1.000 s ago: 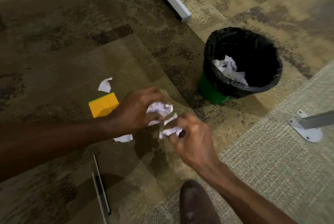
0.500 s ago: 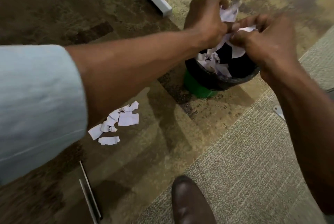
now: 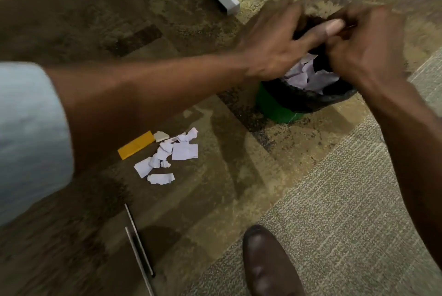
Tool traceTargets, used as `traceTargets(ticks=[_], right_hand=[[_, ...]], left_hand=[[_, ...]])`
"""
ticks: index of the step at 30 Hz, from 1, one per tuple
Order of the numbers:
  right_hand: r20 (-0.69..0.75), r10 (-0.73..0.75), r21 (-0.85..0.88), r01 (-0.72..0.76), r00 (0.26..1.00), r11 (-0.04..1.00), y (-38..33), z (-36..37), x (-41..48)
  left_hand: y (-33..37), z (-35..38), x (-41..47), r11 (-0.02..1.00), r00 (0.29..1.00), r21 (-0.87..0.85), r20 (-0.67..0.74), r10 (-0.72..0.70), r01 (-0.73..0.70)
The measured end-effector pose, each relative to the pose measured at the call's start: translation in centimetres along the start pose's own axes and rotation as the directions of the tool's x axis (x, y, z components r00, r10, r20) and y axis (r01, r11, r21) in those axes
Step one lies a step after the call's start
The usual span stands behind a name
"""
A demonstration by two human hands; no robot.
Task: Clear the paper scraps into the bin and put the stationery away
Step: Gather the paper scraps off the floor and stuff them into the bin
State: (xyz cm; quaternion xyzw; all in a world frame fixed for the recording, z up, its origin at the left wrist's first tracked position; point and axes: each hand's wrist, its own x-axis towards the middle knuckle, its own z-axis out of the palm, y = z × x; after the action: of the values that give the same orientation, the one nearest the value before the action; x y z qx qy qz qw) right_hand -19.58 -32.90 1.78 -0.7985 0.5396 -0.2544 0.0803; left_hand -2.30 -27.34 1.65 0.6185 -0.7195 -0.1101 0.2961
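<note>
Both hands' grip point(image 3: 330, 39) blurred, state unclear, above bin point(image 3: 299, 102); scraps point(image 3: 167, 157) well apart.

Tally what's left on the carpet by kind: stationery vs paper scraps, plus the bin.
Yellow pad: 1
Pens: 2
Pile of paper scraps on the floor: 1, pieces overlap too much for an exact count
Bin: 1, scraps already inside
Total: 5 entries, 3 of them stationery
</note>
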Motion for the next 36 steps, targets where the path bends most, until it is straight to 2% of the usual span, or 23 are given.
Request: traceTargets(ticks=[2, 4, 8, 11, 13, 15, 18, 19, 21, 24, 29, 33, 36], right_hand=[[-0.064, -0.125, 0.099, 0.131, 0.99, 0.987, -2.5, 0.5, -1.9], [-0.061, -0.274, 0.164, 0.28, 0.96, 0.946, -4.5, 2.5, -3.8], [0.137, -0.459, 0.283, 0.409, 0.878, 0.867, -6.8, 8.0, -6.9], [0.34, -0.529, 0.281, 0.452, 0.778, 0.846, -7.1, 12.7, -9.0], [0.449, -0.543, 0.241, 0.489, 0.71, 0.838, -6.8, 15.2, -10.1], [0.547, -0.542, 0.191, 0.535, 0.638, 0.823, -6.3, 17.2, -11.0], [0.62, -0.549, 0.14, 0.61, 0.561, 0.78, -6.0, 19.1, -11.8], [0.623, -0.555, 0.139, 0.619, 0.551, 0.773, -6.0, 19.7, -11.9], [0.63, -0.562, 0.136, 0.636, 0.537, 0.76, -6.2, 20.7, -12.1], [0.653, -0.562, 0.129, 0.656, 0.508, 0.743, -6.6, 22.6, -12.4], [0.685, -0.538, 0.154, 0.625, 0.49, 0.765, -7.8, 24.3, -12.5], [0.703, -0.524, 0.189, 0.584, 0.481, 0.789, -9.3, 25.1, -12.3], [0.719, -0.493, 0.176, 0.558, 0.49, 0.811, -9.8, 25.5, -12.7]], left_hand=[[-2.6, -0.6, -2.4, 0.998, 0.998, 0.038, 0.025, -0.057, 0.056], [-5.4, -1.2, -5.5, 0.988, 0.986, 0.051, 0.079, -0.148, 0.144], [-11.8, -1.8, -13.2, 0.936, 0.944, 0.2, 0.098, -0.314, 0.29], [-15.0, -1.9, -18.9, 0.901, 0.914, 0.262, 0.124, -0.386, 0.345], [-16.4, -1.5, -22.5, 0.895, 0.907, 0.306, 0.168, -0.386, 0.325], [-17.8, -0.7, -25.3, 0.894, 0.91, 0.388, 0.247, -0.333, 0.221], [-19.0, 0.8, -27.7, 0.83, 0.797, 0.525, 0.413, -0.441, 0.187], [-19.3, 1.2, -28.2, 0.815, 0.77, 0.55, 0.436, -0.465, 0.181], [-19.3, 2.2, -29.1, 0.798, 0.761, 0.578, 0.437, -0.48, 0.172], [-19.0, 3.4, -29.6, 0.778, 0.814, 0.599, 0.348, -0.464, 0.188], [-19.0, 4.7, -29.2, 0.787, 0.818, 0.561, 0.307, -0.487, 0.258], [-19.1, 5.3, -29.8, 0.823, 0.845, 0.521, 0.314, -0.432, 0.227], [-18.7, 6.1, -30.1, 0.805, 0.842, 0.556, 0.319, -0.435, 0.206]])
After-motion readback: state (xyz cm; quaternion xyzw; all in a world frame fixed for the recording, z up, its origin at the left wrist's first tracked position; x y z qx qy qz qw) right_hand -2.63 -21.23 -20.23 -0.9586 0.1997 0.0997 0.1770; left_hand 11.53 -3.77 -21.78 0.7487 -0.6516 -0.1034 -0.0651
